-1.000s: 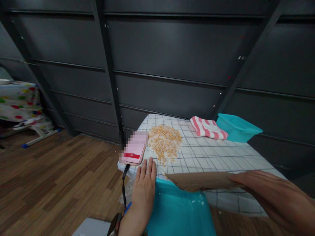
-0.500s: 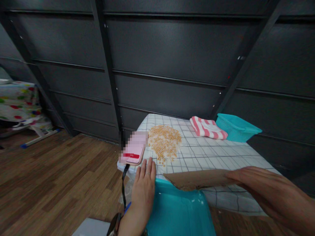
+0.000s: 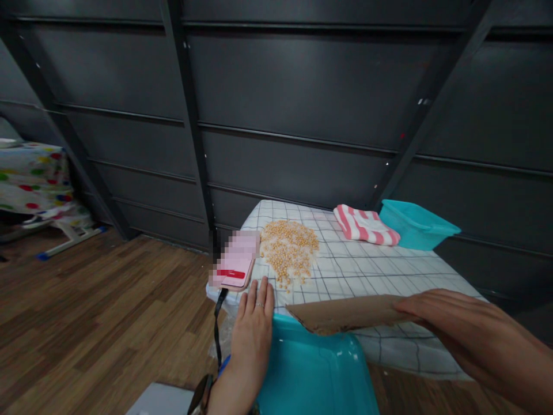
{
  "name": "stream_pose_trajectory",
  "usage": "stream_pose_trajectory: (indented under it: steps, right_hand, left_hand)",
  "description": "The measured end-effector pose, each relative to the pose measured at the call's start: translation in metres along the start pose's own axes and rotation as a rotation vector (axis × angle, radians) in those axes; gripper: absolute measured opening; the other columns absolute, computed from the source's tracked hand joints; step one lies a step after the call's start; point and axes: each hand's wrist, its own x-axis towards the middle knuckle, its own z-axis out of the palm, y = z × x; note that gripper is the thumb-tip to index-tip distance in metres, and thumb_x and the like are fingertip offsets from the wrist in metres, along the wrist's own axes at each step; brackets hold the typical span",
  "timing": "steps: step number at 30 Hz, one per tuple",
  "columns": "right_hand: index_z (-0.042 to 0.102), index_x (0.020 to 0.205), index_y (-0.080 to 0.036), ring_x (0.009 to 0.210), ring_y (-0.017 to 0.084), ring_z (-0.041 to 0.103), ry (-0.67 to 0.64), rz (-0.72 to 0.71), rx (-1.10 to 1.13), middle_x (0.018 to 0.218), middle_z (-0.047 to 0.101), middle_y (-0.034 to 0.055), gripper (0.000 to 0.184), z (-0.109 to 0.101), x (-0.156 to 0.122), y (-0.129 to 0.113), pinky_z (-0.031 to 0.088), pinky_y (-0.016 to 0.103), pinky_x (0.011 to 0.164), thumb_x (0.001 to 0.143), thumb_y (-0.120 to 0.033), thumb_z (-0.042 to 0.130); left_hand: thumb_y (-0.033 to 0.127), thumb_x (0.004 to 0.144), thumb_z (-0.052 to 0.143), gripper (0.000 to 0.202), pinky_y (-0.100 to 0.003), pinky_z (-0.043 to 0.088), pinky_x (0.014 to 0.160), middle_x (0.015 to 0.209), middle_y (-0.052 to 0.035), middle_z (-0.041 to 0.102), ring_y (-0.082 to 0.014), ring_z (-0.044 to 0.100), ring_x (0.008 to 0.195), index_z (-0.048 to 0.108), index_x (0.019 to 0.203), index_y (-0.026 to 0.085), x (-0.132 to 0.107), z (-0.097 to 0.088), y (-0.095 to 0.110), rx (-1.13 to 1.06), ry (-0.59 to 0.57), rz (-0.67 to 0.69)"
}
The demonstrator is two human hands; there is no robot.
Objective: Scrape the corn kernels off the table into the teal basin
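Observation:
My left hand [image 3: 253, 334] lies flat with its fingers together against the left rim of a turquoise plastic tub [image 3: 311, 374] at the table's near edge. My right hand [image 3: 449, 323] grips the right end of a brown cardboard piece [image 3: 345, 314], which lies across the tub's far rim. A pile of yellow kernels [image 3: 290, 249] is spread on the white checked tablecloth [image 3: 371, 274], a little beyond my left fingertips.
A pink phone [image 3: 235, 262] with a black cable lies at the table's left edge. At the far right sit a red-and-white striped cloth [image 3: 365, 225] and a second turquoise tub [image 3: 415, 223]. Dark wall panels stand behind; wooden floor lies to the left.
My right hand and the cardboard have shifted slightly up and toward the left. My left hand and the tub have stayed put.

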Motion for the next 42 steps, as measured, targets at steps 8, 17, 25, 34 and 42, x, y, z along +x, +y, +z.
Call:
stream_pose_trajectory:
  steps: [8,17,25,34,42]
  right_hand:
    - [0.058,0.090,-0.025,0.061,0.012,0.067,-0.005,-0.027,-0.035,0.073,0.071,-0.0040,0.038,-0.0025,-0.0027,0.0025,0.055,0.020,0.054,0.069,-0.003,0.035]
    - [0.057,0.089,-0.027,0.060,0.012,0.067,-0.007,-0.005,-0.013,0.072,0.071,-0.0040,0.039,-0.0006,-0.0009,0.0001,0.055,0.019,0.053,0.068,-0.003,0.034]
    - [0.055,0.092,-0.027,0.060,0.012,0.067,-0.030,-0.021,-0.027,0.072,0.071,-0.0044,0.039,-0.0012,-0.0056,0.0043,0.054,0.019,0.053,0.068,-0.003,0.035]
    - [0.061,0.090,-0.025,0.065,0.011,0.068,-0.024,-0.017,-0.002,0.076,0.072,-0.0041,0.042,-0.0018,-0.0015,0.0019,0.055,0.019,0.059,0.067,-0.002,0.035]
    - [0.064,0.087,-0.028,0.062,0.012,0.067,-0.026,0.020,0.000,0.073,0.071,-0.0039,0.040,-0.0061,-0.0041,0.0020,0.055,0.018,0.056,0.070,-0.006,0.036]
  left_hand:
    - [-0.001,0.077,0.030,0.056,-0.038,0.046,0.095,0.135,-0.0082,0.052,-0.0223,0.048,0.123,0.050,0.127,0.016,0.0030,-0.0073,0.0018,0.034,-0.026,-0.005]
    - [-0.001,0.076,0.029,0.058,-0.037,0.047,0.095,0.133,-0.0076,0.053,-0.0208,0.048,0.123,0.051,0.126,0.017,0.0042,-0.0077,0.0002,0.017,-0.032,0.006]
    - [-0.001,0.076,0.030,0.056,-0.038,0.048,0.094,0.133,-0.0083,0.052,-0.0222,0.050,0.121,0.052,0.125,0.015,0.0051,-0.0096,0.0006,0.026,-0.034,0.009]
    - [-0.002,0.077,0.027,0.060,-0.037,0.046,0.096,0.134,-0.0079,0.052,-0.0201,0.048,0.123,0.048,0.129,0.018,0.0021,-0.0061,-0.0004,0.031,-0.014,0.018]
    - [-0.003,0.076,0.027,0.061,-0.039,0.044,0.098,0.135,-0.0070,0.052,-0.0205,0.046,0.125,0.047,0.129,0.020,0.0022,-0.0026,0.0025,0.019,-0.009,-0.028]
